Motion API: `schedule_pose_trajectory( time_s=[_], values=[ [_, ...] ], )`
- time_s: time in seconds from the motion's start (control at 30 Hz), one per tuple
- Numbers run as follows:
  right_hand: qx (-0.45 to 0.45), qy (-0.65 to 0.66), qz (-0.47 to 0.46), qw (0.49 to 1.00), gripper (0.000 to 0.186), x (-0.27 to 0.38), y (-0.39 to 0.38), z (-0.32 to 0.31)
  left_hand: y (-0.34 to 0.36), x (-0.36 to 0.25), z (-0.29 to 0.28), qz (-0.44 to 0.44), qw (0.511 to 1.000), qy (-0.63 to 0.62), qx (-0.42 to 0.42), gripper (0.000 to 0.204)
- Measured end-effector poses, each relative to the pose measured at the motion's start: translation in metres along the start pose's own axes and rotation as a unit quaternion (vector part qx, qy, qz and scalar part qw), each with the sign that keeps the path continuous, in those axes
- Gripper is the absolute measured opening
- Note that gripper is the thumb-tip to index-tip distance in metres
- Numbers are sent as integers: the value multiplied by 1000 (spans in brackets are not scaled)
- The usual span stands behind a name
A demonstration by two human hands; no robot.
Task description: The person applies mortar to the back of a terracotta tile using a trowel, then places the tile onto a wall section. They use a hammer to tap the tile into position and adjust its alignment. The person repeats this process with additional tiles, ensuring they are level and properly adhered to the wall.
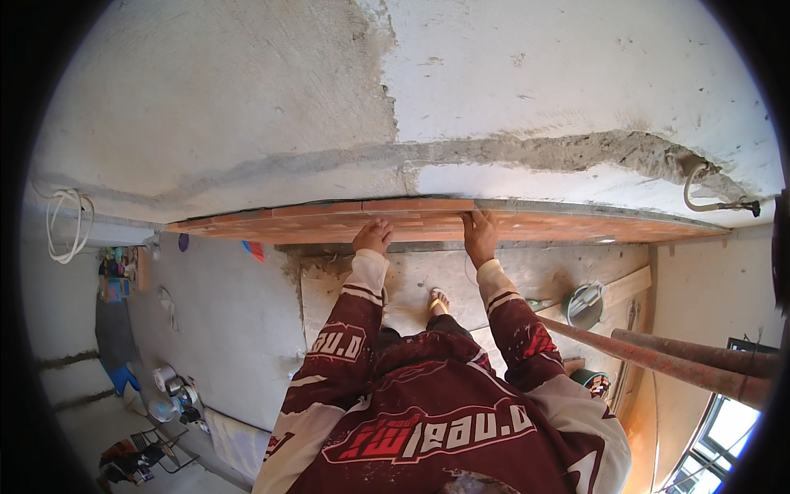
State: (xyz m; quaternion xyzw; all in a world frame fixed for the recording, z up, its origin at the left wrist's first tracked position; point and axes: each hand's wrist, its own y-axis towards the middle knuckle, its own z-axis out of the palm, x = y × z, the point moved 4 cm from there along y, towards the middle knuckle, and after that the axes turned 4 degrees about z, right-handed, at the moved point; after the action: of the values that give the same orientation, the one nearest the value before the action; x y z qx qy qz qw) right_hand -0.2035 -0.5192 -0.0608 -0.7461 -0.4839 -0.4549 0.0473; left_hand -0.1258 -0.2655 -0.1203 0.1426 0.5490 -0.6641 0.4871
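A long band of orange-red brick tiles (280,216) runs along the wall below a rough grey plaster channel. My left hand (372,236) is against the tiles left of centre, its fingers curled; whether anything is inside them is hidden. My right hand (480,235) is on the band a little right of centre, fingers gripping a tile at the upper edge, where the top row ends and a grey strip continues rightward. Both forearms are in maroon and cream sleeves.
A bucket with tools (583,306) stands lower right, near rusty pipes (658,358) and boards (624,292). Cable loops (67,218) hang left; a pipe (699,202) leaves the wall right. Household items (169,387) and a folding chair (156,453) are lower left. My sandalled foot (438,298) is below.
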Motion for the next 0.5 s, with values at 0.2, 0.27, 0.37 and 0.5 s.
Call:
schedule_pose_trajectory(
  time_s=[0.2,0.27,0.37,0.5],
  values=[
    [3,-4,6,1000,11,-2,1,-2,12,0,8,-21,997,-74,-5,17],
    [0,-20,9,1000,12,-1,0,-3,12,-4,8,-37,996,-82,0,17],
    [3,-11,12,1000,13,-4,1,-1,12,-7,10,-52,993,-105,4,15],
    [13,-8,12,1000,16,-4,0,0,16,-6,8,-51,993,-109,2,15]
  ],
)
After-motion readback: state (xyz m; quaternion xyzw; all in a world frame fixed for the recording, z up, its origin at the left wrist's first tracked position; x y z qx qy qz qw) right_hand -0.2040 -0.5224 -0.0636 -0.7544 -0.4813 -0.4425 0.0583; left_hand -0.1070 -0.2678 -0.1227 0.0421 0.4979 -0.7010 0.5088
